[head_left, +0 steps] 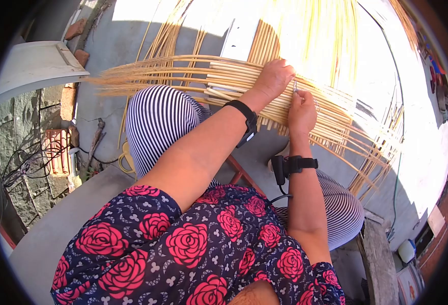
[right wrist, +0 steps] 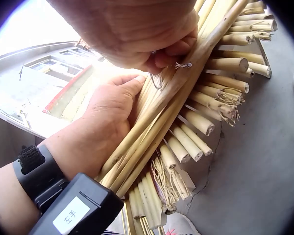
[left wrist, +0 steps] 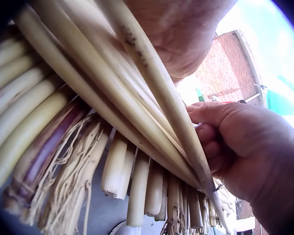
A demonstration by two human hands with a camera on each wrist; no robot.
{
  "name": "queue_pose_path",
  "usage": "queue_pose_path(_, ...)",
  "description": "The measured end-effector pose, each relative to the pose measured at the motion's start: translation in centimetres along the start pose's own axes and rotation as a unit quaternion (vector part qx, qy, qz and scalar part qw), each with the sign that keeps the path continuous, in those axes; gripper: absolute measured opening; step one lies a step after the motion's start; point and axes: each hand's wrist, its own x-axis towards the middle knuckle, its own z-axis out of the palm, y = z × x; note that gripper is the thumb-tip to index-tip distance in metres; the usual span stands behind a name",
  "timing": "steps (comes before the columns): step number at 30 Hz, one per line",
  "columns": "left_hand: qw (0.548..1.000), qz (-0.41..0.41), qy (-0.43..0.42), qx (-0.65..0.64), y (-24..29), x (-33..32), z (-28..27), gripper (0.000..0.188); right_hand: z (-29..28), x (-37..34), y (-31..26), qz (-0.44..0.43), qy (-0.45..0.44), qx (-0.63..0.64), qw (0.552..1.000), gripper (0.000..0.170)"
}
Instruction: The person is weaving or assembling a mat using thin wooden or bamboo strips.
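Observation:
A crosswise bundle of pale reed stalks [head_left: 229,76] lies over a row of upright reeds [head_left: 265,40], whose cut ends [right wrist: 191,142] poke out below it. My left hand [head_left: 276,79] grips the bundle from above, its thumb along the stalks in the right wrist view. Just right of it, my right hand [head_left: 302,109] pinches a thin silvery wire [head_left: 295,85] at the bundle. One twisted knot of wire [right wrist: 183,65] sits on a stalk beside the right fingers. Part of the wire is hidden behind the right hand [right wrist: 137,34].
Feathery reed tips [head_left: 117,81] spread left toward a white panel [head_left: 35,63]. More loose reeds [head_left: 168,35] lie on the sunlit concrete ahead. Striped knees [head_left: 157,114] flank the bundle. A wooden plank [head_left: 379,254] stands at the lower right, and black cables [head_left: 23,165] hang at the left.

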Motion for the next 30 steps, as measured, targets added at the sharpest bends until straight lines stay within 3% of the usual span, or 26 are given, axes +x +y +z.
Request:
queue_pose_path(9, 1.000, -0.009, -0.020, 0.015, 0.2, 0.3, -0.1, 0.008, 0.2, 0.1, -0.5, 0.014, 0.026, -0.026, 0.999, 0.021)
queue_pose_path(21, 0.999, 0.007, -0.029, 0.030, 0.3, 0.3, -0.2, 0.007, 0.3, 1.9, 0.1, 0.090, -0.041, 0.035, 0.995, 0.025)
queue_pose_path(30, 0.999, 0.008, -0.036, 0.034, 0.9, 0.4, -0.8, 0.007, -0.5, 1.9, -0.9, 0.075, -0.035, 0.008, 0.997, 0.025)
